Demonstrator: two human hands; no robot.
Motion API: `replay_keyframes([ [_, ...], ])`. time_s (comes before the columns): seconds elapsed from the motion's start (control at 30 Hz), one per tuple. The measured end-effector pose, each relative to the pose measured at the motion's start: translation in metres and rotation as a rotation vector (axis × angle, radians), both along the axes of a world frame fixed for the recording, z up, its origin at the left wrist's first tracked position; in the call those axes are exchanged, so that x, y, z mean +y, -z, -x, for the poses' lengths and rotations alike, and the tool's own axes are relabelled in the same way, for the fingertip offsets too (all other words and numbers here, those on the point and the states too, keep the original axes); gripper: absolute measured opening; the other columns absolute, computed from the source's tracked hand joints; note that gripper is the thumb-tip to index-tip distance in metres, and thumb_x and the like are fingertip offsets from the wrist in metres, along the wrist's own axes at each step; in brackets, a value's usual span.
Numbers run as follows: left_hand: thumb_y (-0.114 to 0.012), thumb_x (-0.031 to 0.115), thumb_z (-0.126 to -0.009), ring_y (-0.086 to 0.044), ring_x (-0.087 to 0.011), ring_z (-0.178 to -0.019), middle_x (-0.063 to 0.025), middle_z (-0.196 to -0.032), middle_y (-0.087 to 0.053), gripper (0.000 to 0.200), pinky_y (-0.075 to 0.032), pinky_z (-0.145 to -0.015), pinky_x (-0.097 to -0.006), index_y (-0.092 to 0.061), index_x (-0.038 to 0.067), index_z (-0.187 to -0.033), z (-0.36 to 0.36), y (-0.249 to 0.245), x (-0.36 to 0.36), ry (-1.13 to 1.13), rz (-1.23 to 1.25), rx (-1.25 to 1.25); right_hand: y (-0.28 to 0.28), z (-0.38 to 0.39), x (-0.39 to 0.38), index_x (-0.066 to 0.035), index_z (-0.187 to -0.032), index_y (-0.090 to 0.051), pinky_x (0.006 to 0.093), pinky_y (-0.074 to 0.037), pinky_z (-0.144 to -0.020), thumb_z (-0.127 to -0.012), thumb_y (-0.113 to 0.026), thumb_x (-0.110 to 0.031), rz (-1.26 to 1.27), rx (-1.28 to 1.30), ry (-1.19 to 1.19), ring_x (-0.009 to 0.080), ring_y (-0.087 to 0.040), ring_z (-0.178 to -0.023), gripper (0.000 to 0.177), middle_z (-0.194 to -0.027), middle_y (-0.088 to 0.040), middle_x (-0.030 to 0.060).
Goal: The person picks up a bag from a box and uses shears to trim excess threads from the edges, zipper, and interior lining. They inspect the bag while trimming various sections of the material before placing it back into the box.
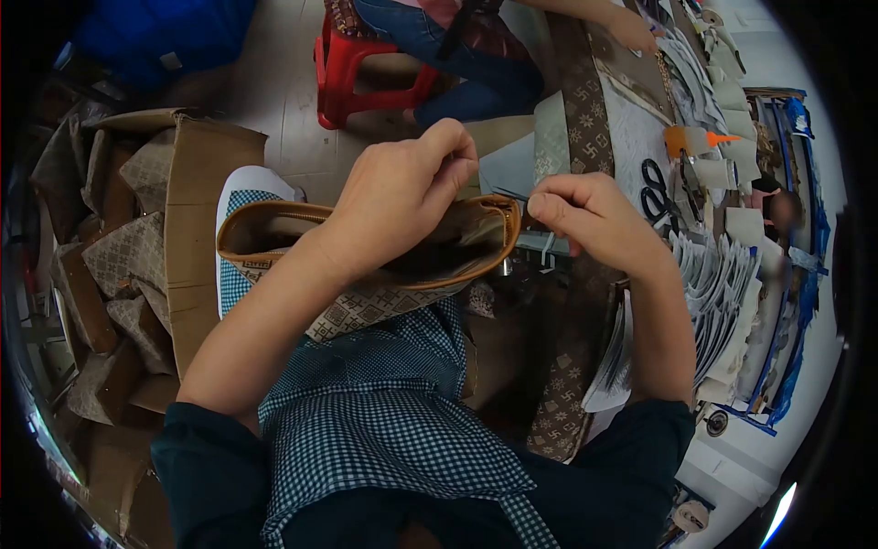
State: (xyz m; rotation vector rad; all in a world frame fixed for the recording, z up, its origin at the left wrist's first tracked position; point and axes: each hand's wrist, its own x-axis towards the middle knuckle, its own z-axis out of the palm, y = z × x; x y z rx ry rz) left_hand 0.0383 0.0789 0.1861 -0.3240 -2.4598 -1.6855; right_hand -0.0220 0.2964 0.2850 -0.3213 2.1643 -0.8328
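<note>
- Workshop floor (288,101), cardboard box (215,220) at left, pattern-covered worktable (558,393) at right.
- Zippered bag (366,311) over the lap, long mouth running left to right beneath the left hand (398,178); right hand (599,220) nearer its right end.
- Left fingers curled, grip unclear; right thumb and forefinger pressed together, anything between hidden.
- Geometric-print body, smooth tan piping (508,252).

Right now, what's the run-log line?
bag: open | left hand: over it | right hand: at its right end | grips: unclear | scissors: right of bag
</note>
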Motion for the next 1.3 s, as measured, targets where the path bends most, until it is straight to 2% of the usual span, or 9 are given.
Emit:
replay_keyframes([
  [0.2,-0.06,0.011,-0.095,-0.066,-0.0158,-0.065,-0.0075,-0.072,-0.063,0.009,-0.05,-0.06,-0.0278,-0.056,0.004,-0.097,-0.003,0.001,0.004,-0.023,-0.011,-0.013,0.0,0.013,-0.003,0.002,-0.084,-0.066,0.0286,-0.04,-0.055,-0.092,-0.066,-0.03,0.003,0.139,-0.244,0.0095,-0.045,-0.059,0.033,-0.061,-0.051,0.005],
  [0.4,-0.06,0.011,-0.095,-0.067,-0.0162,-0.065,-0.0071,-0.071,-0.063,0.008,-0.05,-0.06,-0.0284,-0.056,0.004,-0.097,-0.003,0.001,0.004,-0.036,-0.003,-0.029,-0.007,0.015,-0.014,0.002,-0.083,-0.067,0.0304,-0.041,-0.055,-0.089,-0.066,-0.03,-0.038,0.207,-0.329,0.0138,-0.048,-0.057,0.033,-0.061,-0.054,0.0076],
  [0.5,-0.06,0.011,-0.095,-0.067,-0.0169,-0.065,-0.0072,-0.07,-0.064,0.008,-0.05,-0.06,-0.0286,-0.056,0.005,-0.097,-0.003,0.0,0.004,-0.039,-0.001,-0.042,-0.011,0.015,-0.018,0.003,-0.087,-0.066,0.0253,-0.038,-0.055,-0.091,-0.065,-0.022,-0.056,0.183,-0.328,0.0063,-0.044,-0.061,0.025,-0.063,-0.052,-0.0007],
  [1.0,-0.059,0.014,-0.096,-0.068,-0.0201,-0.064,-0.0085,-0.069,-0.065,0.01,-0.051,-0.058,-0.0303,-0.054,0.006,-0.098,-0.003,0.006,0.003,-0.044,0.011,0.008,-0.018,0.022,-0.027,0.003,-0.085,-0.066,0.0265,-0.038,-0.055,-0.09,-0.067,-0.022,-0.145,0.196,-0.433,0.007,-0.045,-0.06,0.026,-0.062,-0.052,0.0002],
  [1.1,-0.058,0.014,-0.097,-0.068,-0.02,-0.063,-0.0084,-0.069,-0.065,0.01,-0.051,-0.058,-0.0302,-0.055,0.006,-0.099,-0.002,0.007,0.003,-0.061,-0.006,-0.002,-0.018,0.021,-0.026,0.003,-0.083,-0.066,0.026,-0.038,-0.054,-0.09,-0.067,-0.023,-0.165,0.205,-0.398,0.0064,-0.044,-0.06,0.027,-0.062,-0.052,-0.0011],
  [1.2,-0.058,0.016,-0.097,-0.068,-0.0195,-0.064,-0.0073,-0.068,-0.065,0.012,-0.051,-0.059,-0.0306,-0.057,0.006,-0.103,0.0,0.011,0.002,-0.119,-0.02,-0.051,-0.009,0.023,-0.016,0.001,-0.084,-0.066,0.0243,-0.036,-0.052,-0.091,-0.067,-0.023,-0.049,0.278,-0.274,0.0046,-0.044,-0.06,0.025,-0.063,-0.052,-0.0029],
  [1.3,-0.058,0.019,-0.098,-0.068,-0.0188,-0.068,-0.0072,-0.071,-0.066,0.018,-0.051,-0.063,-0.0312,-0.059,0.006,-0.11,0.003,0.013,0.0,-0.158,-0.033,-0.071,-0.007,0.013,-0.022,0.003,-0.083,-0.066,0.0282,-0.041,-0.055,-0.087,-0.068,-0.029,-0.089,0.242,-0.107,0.0085,-0.048,-0.062,0.032,-0.064,-0.054,0.0016],
])
